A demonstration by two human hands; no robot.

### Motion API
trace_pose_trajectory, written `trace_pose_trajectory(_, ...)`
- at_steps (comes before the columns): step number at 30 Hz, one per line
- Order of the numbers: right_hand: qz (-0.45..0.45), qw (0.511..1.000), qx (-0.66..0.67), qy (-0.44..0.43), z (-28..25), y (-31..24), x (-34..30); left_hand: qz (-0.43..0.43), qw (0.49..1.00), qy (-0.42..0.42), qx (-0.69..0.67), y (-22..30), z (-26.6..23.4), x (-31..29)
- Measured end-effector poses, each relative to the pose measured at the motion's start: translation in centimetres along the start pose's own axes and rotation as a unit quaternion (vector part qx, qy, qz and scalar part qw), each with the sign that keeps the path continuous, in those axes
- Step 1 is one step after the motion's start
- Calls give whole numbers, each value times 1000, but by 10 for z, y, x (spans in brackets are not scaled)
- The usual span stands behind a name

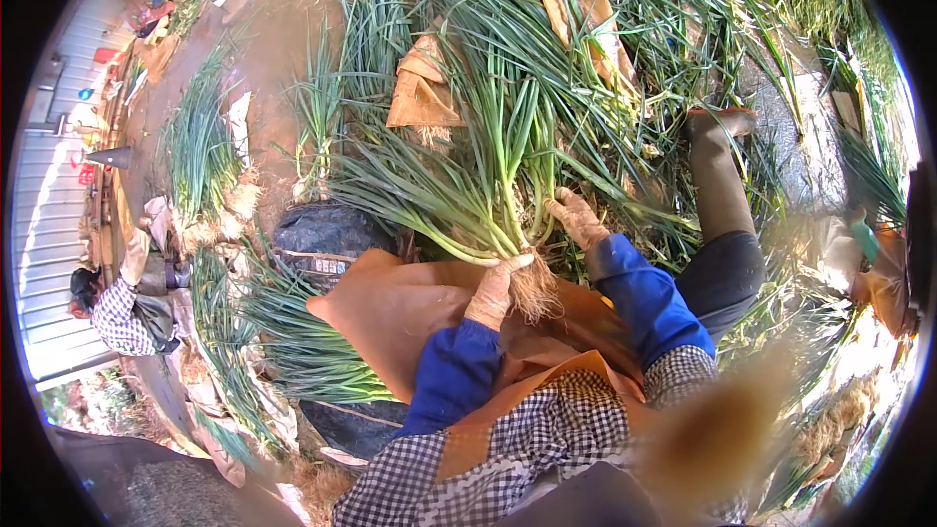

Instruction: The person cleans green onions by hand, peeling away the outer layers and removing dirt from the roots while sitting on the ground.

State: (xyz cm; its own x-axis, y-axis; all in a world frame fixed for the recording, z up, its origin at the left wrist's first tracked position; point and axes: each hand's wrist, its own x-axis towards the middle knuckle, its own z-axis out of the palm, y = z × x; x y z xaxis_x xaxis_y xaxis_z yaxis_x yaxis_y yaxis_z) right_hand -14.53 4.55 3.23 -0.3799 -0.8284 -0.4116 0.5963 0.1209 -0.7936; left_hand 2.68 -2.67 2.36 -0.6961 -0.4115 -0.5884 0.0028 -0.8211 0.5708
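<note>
In front of me is a bunch of green onions (509, 197), its long leaves fanned out away from me and its tangled brown roots (532, 291) hanging over my orange-brown apron (410, 298). My left hand (493, 291), in a pale glove, is closed at the bottom of the white stalks, beside the roots. On the other side my right hand (578, 219), also gloved, grips stalks at the bunch's right edge with bent fingers. Some of its fingertips are hidden among the stalks. Blue sleeves cover both forearms.
Heaped green onions (478, 24) spread ahead, with brown cloths (427, 88) among them. More bunches (303, 332) lie left, near a black sack (327, 234). My booted leg (720, 176) stretches out right. Another person (132, 298) sits at far left by a corrugated wall (54, 263).
</note>
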Motion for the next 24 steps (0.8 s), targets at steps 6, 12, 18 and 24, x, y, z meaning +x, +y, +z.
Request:
trace_pose_trajectory(6,-238,895,-367,93,-20,61,20,-68,995,-10,-78,-16,0,24)
trace_pose_trajectory(12,-64,986,98,118,-2,25,-13,-95,981,-39,-167,-4,21,19)
trace_pose_trajectory(18,-59,961,202,181,-8,29,-7,-81,957,-77,-269,-9,39,15)
trace_pose_trajectory(24,-61,898,72,430,-89,11,-28,-97,936,-130,-312,16,31,0)
